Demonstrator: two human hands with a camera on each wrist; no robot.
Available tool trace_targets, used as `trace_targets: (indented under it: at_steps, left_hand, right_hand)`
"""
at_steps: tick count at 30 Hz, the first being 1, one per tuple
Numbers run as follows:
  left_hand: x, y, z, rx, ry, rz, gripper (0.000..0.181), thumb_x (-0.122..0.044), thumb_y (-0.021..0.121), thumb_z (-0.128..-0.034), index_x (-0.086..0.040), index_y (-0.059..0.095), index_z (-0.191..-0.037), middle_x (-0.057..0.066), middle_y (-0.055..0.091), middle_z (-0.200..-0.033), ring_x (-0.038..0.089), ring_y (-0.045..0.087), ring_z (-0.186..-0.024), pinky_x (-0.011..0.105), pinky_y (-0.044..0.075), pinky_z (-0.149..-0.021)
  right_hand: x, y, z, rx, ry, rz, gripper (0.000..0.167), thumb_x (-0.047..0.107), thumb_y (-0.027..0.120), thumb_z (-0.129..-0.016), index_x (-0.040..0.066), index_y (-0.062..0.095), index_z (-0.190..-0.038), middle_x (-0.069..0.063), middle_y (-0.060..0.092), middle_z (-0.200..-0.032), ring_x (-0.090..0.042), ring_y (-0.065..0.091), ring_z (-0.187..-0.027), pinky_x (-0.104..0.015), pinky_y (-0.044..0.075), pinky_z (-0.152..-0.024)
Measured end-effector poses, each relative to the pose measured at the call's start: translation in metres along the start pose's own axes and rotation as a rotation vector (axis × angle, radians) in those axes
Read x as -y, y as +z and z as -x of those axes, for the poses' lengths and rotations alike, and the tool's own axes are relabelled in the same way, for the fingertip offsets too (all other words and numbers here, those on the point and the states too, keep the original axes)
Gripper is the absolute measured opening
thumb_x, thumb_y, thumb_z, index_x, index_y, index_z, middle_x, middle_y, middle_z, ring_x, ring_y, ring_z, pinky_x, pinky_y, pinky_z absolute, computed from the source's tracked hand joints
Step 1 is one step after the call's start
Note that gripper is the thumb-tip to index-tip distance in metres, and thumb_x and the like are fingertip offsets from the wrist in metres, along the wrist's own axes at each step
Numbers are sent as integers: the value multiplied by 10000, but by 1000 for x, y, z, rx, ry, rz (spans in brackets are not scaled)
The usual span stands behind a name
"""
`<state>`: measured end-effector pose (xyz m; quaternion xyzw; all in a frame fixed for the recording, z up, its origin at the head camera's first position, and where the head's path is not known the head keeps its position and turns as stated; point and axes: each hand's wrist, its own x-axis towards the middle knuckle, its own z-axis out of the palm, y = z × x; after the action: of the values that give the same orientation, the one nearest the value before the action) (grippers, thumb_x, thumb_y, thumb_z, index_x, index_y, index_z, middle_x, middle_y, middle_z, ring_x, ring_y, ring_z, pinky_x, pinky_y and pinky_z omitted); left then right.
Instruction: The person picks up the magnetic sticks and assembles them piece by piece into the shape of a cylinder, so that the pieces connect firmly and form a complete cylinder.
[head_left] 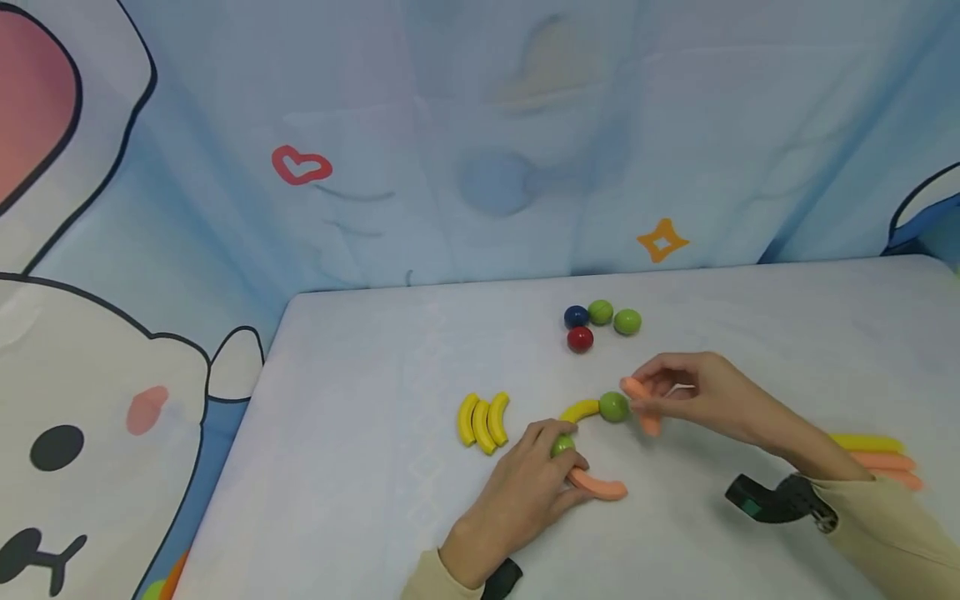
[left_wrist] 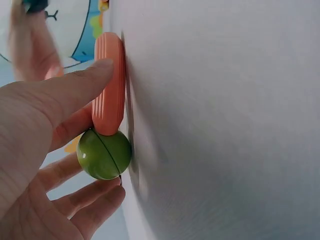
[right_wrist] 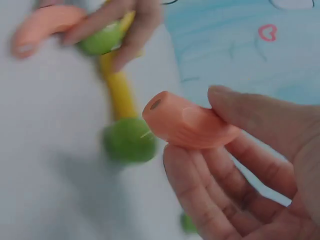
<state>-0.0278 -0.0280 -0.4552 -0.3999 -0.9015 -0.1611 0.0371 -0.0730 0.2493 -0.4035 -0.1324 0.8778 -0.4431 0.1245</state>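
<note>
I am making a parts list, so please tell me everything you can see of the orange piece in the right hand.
The orange piece is a curved rod, smooth and plastic-looking, with faint ridges along it. One blunt end shows a small dark grey spot. The right hand pinches it between thumb and fingers, holding it tilted above the white table, near a green ball. Only the hand appears to touch it.

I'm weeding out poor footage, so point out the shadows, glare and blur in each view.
Head view: a soft shadow on the table beside the right sleeve; left wrist view: a small glint on the green ball, shadow beside the orange piece; right wrist view: the raised orange piece fairly crisp, a second green ball blurred behind it.
</note>
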Motion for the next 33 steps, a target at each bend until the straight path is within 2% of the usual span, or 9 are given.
trace_targets:
  at_steps: [5, 9, 13, 18, 22, 26, 29, 33]
  left_hand:
    - [1, 1, 1, -18, 2, -8, 293, -438, 784, -932, -175, 769, -1059, 53, 581, -1382, 204, 552, -1280, 251, 467, -1085]
    - [2, 2, 1, -7, -1, -2, 291, -432, 783, -936, -172, 769, -1065, 58, 569, -1394, 209, 544, -1286, 249, 472, -1077]
    - [2, 2, 2, -6, -2, 5, 284, -431, 777, -940, -174, 761, -1059, 52, 560, -1397, 207, 540, -1296, 245, 472, -1077]
    - [2, 3, 2, -3, 4, 19, 286, -429, 768, -946, -167, 761, -1061, 59, 558, -1405, 210, 538, -1304, 237, 476, -1071]
    - [1, 3, 1, 27, -16, 30, 282, -418, 777, -946, -170, 767, -1079, 60, 553, -1426, 211, 525, -1325, 248, 466, -1089]
    - [0, 1, 1, 45, -30, 43, 281, -408, 789, -940, -172, 768, -1090, 58, 548, -1436, 211, 519, -1337, 255, 463, -1096]
    - [1, 1, 2, 31, -18, 47, 282, -402, 794, -936, -162, 765, -1082, 63, 550, -1432, 213, 528, -1330, 252, 468, -1089]
    - [1, 2, 2, 34, -24, 50, 278, -404, 794, -935, -169, 766, -1081, 59, 553, -1430, 212, 527, -1332, 255, 464, -1095]
  right_hand:
    - [-25, 9, 15, 7, 122, -18, 358, 193, 798, -947, 13, 696, -1239, -15, 693, -957, -93, 642, -818, -251, 521, -688]
    - [-31, 17, 16, 42, 188, -10, 398, 257, 815, -930, 26, 703, -1234, -8, 671, -910, -120, 623, -770, -252, 498, -682]
    - [-29, 24, 11, 64, 199, 41, 397, 278, 842, -898, 26, 726, -1183, 14, 638, -844, -135, 578, -729, -249, 454, -646]
    - [-27, 28, 7, 64, 194, 52, 344, 219, 829, -901, -5, 725, -1142, 15, 622, -798, -136, 560, -688, -247, 456, -606]
    - [-26, 29, 7, 68, 194, 53, 351, 206, 820, -905, -15, 708, -1154, 12, 614, -803, -148, 568, -690, -249, 470, -599]
    - [-25, 29, 7, 37, 154, 103, 358, 213, 825, -905, -6, 694, -1156, 26, 610, -808, -141, 557, -684, -248, 458, -589]
    - [-24, 29, 8, 11, 142, 133, 294, 205, 805, -925, 3, 705, -1113, 39, 621, -781, -134, 557, -667, -246, 448, -578]
    - [-24, 30, 9, 35, 181, 76, 225, 182, 762, -960, -12, 711, -1064, 29, 645, -747, -160, 611, -639, -252, 491, -574]
